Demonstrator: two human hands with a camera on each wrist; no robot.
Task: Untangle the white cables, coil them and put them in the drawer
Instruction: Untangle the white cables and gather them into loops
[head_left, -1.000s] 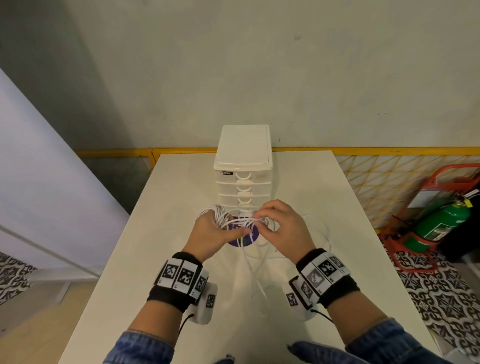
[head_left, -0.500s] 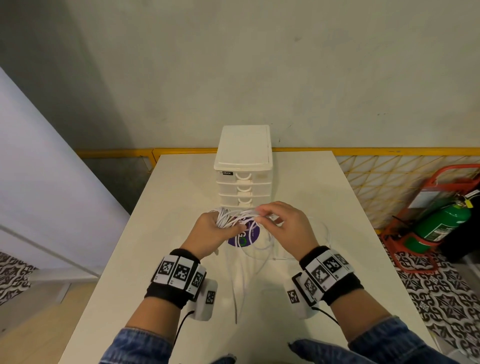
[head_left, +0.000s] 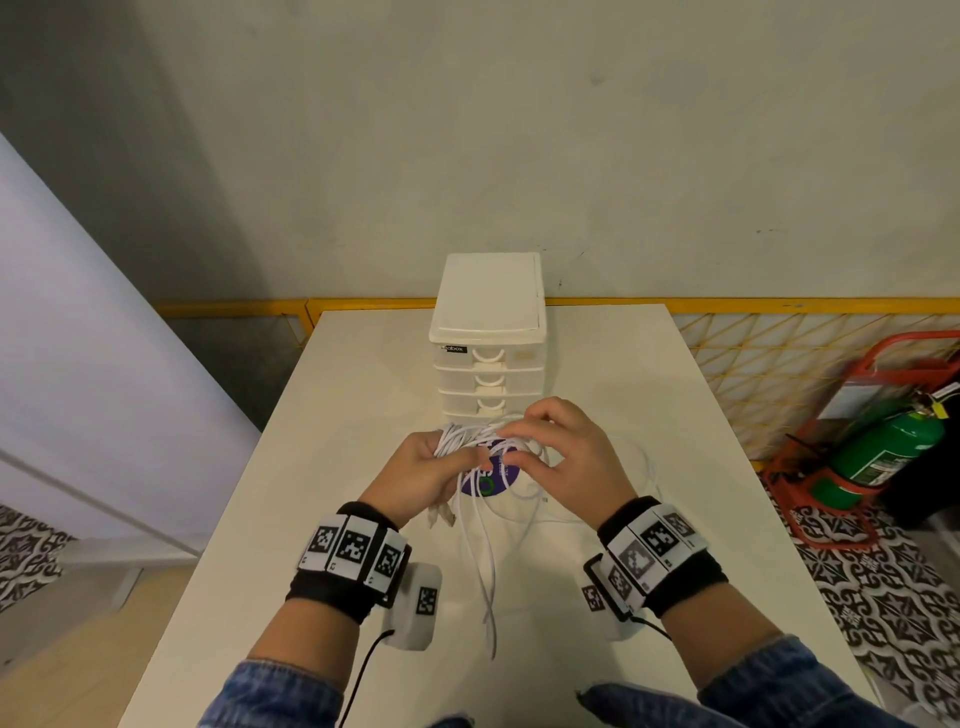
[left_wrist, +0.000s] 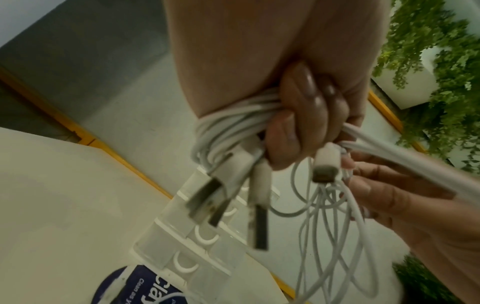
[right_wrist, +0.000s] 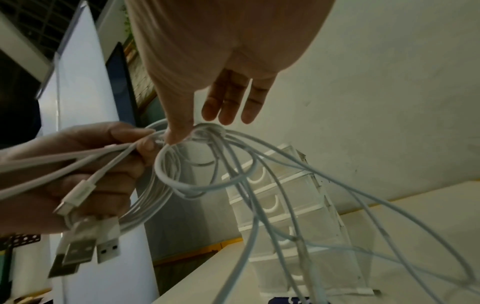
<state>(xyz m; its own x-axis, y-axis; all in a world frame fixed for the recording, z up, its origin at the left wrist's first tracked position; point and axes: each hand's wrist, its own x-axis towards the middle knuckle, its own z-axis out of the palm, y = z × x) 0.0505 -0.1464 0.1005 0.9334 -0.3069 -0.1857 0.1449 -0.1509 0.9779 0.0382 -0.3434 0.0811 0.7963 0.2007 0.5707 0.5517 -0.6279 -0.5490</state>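
Head view: your left hand (head_left: 415, 475) clenches the white cables (head_left: 462, 441); your right hand (head_left: 566, 457) pinches a knot above the table (head_left: 675, 415).

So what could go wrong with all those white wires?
The left hand grips the cables bunched, while the right hand pinches a knot; pulling hard may tighten it. Loose loops trail over the table and might snag. Every drawer looks shut, so nothing can go in yet.

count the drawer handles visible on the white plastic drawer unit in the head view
3 curved white handles show on the white plastic drawer unit: top, middle, lower. The hands and white cables may hide another below.
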